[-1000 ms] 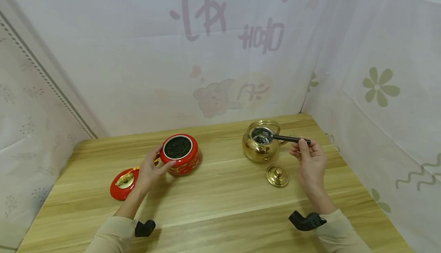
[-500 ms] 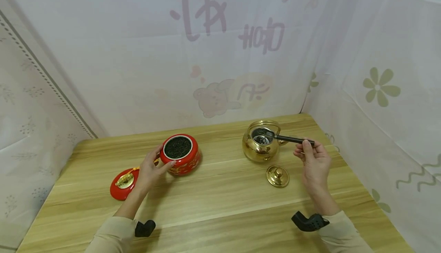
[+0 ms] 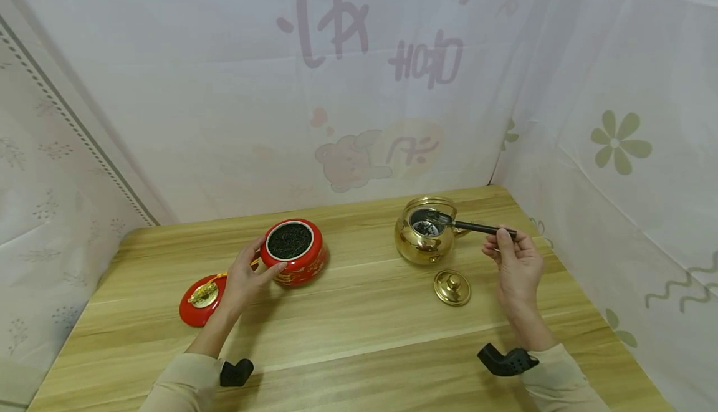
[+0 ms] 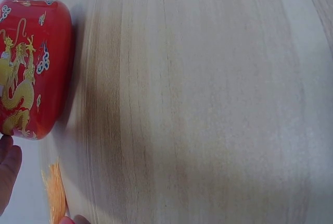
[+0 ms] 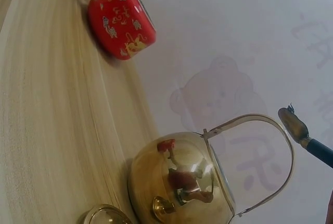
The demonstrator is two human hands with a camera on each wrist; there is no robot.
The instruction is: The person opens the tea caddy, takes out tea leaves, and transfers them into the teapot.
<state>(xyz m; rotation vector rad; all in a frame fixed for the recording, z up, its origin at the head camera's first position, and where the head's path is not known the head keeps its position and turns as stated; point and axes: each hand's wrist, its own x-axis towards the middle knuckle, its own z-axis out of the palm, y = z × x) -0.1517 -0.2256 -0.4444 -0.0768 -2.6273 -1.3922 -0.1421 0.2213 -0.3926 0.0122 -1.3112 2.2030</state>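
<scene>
**Red tea jar in one hand, tea scoop in the other**

So the left hand has a grip on the jar, thumb along the near side and fingers round at about 9 o'clock on it. The jar sits at the hand's 2 o'clock in the head view, uncovered, with dark tea leaves inside its white rim. The left wrist view gets a nice look at the gold dragon on its side.

The right hand is pinching the end of the scoop's dark handle. The scoop points off toward 9 or 10 o'clock, head over the mouth of the gold teapot. The right wrist view has a small dark bit on the scoop's tip. There are dark bits inside the pot too, and its bail handle is standing up.

From the jar, the teapot is at roughly 3 o'clock, well apart. The gold lid lies just off the pot at 5 o'clock, knob up. The red lid is at the jar's 8 o'clock, partly behind the left forearm, with a gold ornament on top.

It's all on a wood-grain table, with a pale cloth backdrop at 12 o'clock showing a printed bear.
</scene>
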